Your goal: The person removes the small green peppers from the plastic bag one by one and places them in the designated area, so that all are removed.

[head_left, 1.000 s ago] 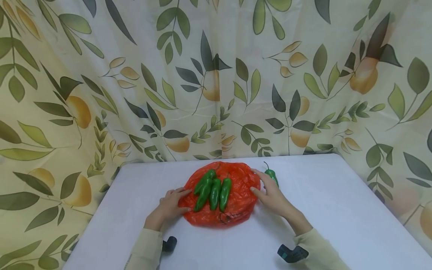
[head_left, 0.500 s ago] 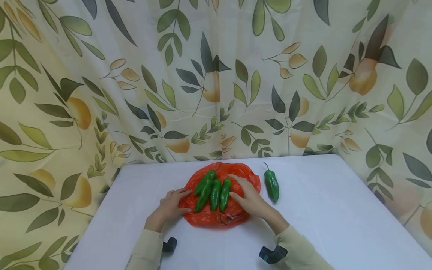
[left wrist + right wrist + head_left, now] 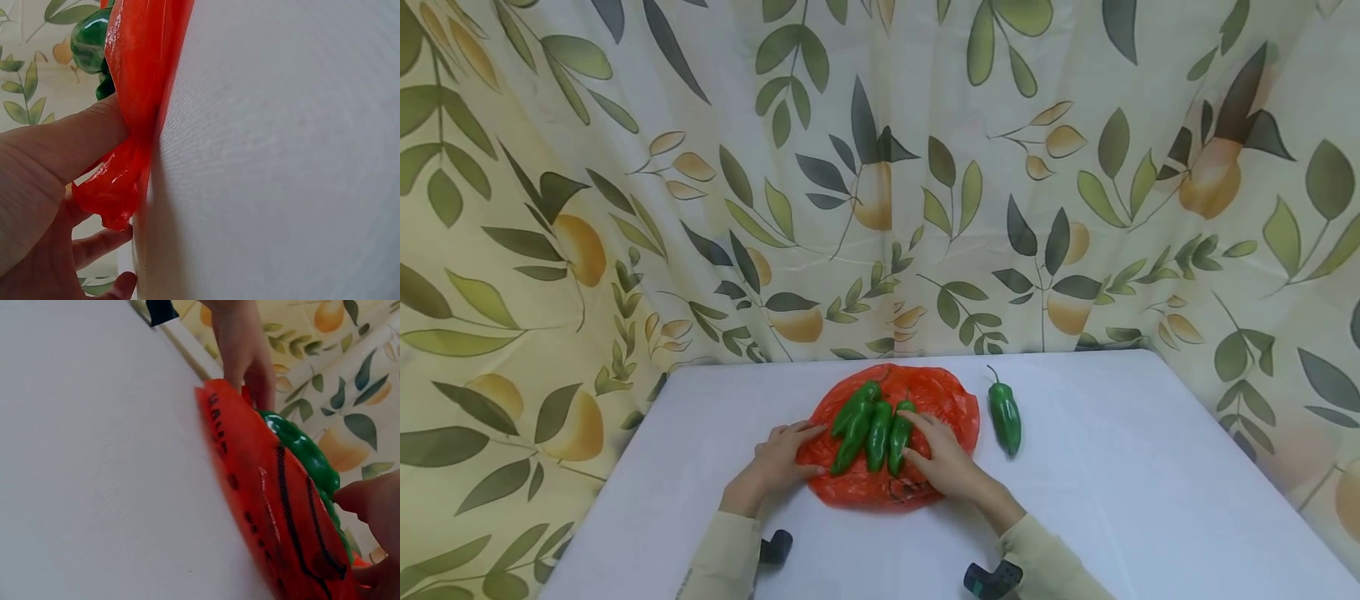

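Several glossy green chili peppers [image 3: 856, 437] lie side by side on a flattened red plastic bag [image 3: 951, 400]. My left hand [image 3: 781, 462] rests at the bag's left edge. In the left wrist view its thumb [image 3: 81, 140] touches the red plastic, and the other fingers spread behind a crumpled corner. My right hand [image 3: 943, 458] reaches in over the bag from the right. Its spread fingertips and thumb are right at the rightmost pepper [image 3: 898, 442] of the group. In the right wrist view a fingertip overlaps the green peppers [image 3: 306, 450] above the bag's black-printed side.
A single green chili pepper [image 3: 1004, 417] lies on the white table [image 3: 1120, 483] right of the bag. Behind the table's far edge hangs a curtain [image 3: 880, 208] patterned with leaves and fruit. Each wrist wears a small black camera [image 3: 992, 579].
My right hand has moved left from the bag's right edge to the rightmost pepper of the group, uncovering the lone pepper. My left hand has stayed in place.
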`<state>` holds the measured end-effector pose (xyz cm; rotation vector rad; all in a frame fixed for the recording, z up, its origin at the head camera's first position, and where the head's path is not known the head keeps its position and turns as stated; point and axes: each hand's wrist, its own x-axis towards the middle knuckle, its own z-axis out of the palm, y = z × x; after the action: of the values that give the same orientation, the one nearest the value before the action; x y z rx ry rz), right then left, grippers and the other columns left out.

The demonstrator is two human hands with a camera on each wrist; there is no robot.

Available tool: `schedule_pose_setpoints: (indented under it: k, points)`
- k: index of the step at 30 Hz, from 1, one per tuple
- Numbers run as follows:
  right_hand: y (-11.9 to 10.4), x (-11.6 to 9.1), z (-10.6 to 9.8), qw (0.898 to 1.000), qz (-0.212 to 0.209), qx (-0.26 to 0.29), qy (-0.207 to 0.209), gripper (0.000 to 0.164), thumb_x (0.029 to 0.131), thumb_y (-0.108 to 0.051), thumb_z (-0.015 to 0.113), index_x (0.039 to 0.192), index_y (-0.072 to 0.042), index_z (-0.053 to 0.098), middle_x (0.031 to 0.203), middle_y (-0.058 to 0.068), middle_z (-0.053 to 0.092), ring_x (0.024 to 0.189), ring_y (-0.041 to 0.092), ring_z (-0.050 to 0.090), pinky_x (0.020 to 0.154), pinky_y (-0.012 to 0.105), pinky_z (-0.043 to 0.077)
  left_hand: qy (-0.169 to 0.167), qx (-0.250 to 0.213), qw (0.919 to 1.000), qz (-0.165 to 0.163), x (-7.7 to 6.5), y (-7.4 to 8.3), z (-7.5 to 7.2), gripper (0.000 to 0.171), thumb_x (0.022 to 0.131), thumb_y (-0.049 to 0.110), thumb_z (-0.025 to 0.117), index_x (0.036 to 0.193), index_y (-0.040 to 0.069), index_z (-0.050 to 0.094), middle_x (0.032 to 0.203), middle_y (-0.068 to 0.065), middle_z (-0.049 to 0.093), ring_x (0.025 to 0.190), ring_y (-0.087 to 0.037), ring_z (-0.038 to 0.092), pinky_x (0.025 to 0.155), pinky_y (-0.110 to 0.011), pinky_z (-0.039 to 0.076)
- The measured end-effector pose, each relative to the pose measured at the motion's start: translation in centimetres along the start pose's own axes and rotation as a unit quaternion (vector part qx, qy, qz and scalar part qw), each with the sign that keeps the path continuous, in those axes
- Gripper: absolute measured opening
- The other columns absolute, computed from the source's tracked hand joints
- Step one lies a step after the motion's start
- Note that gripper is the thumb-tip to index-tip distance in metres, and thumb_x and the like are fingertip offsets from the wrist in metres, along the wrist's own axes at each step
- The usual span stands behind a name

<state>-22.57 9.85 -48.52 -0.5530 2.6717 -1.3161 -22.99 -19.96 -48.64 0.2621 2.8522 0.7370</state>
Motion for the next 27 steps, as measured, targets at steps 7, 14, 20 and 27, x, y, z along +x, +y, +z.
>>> schedule_pose_setpoints:
  k: [7, 14, 20, 27]
  points:
    - [0.25, -0.05, 0.51, 1.0, 0.007, -0.02, -0.013, 0.06, 0.098, -0.02, 0.066, 0.153, -0.025, 0.043, 0.158, 0.02, 0.039, 0.146, 0.045, 0.034, 0.107, 0.071, 0.041, -0.002, -0.005, 1.0, -0.001, 0.05, -0.06, 0.04, 0.069, 0.084, 0.034, 0.082, 0.147, 0.026, 0.054, 0.156, -0.008, 0.046, 0.143, -0.038, 0.035, 0.109, -0.072, 0.034]
    - [0.47, -0.26, 0.67, 0.999, 0.005, -0.038, -0.018, 0.061, 0.098, -0.022, 0.066, 0.154, -0.027, 0.043, 0.152, 0.016, 0.047, 0.141, 0.039, 0.041, 0.107, 0.067, 0.044, -0.003, -0.005, 1.0, -0.004, 0.07, -0.07, 0.1, 0.071, 0.083, 0.036, 0.082, 0.147, 0.026, 0.054, 0.156, -0.008, 0.046, 0.142, -0.038, 0.036, 0.109, -0.07, 0.035]
    - [0.47, -0.47, 0.81, 0.998, 0.001, -0.062, -0.025, 0.06, 0.098, -0.025, 0.066, 0.153, -0.029, 0.044, 0.147, 0.017, 0.051, 0.135, 0.036, 0.045, 0.106, 0.063, 0.047, -0.003, -0.002, 1.0, -0.003, 0.02, -0.01, 0.09, 0.071, 0.082, 0.037, 0.083, 0.147, 0.025, 0.054, 0.155, -0.009, 0.047, 0.142, -0.038, 0.036, 0.109, -0.073, 0.034]
    - [0.52, -0.39, 1.04, 0.995, 0.011, -0.088, -0.036, 0.059, 0.098, -0.032, 0.066, 0.153, -0.034, 0.044, 0.15, 0.015, 0.048, 0.138, 0.034, 0.043, 0.109, 0.065, 0.043, 0.0, -0.003, 1.0, -0.004, -0.09, 0.26, -0.14, 0.071, 0.083, 0.036, 0.083, 0.147, 0.024, 0.055, 0.155, -0.01, 0.046, 0.142, -0.038, 0.037, 0.109, -0.07, 0.036]
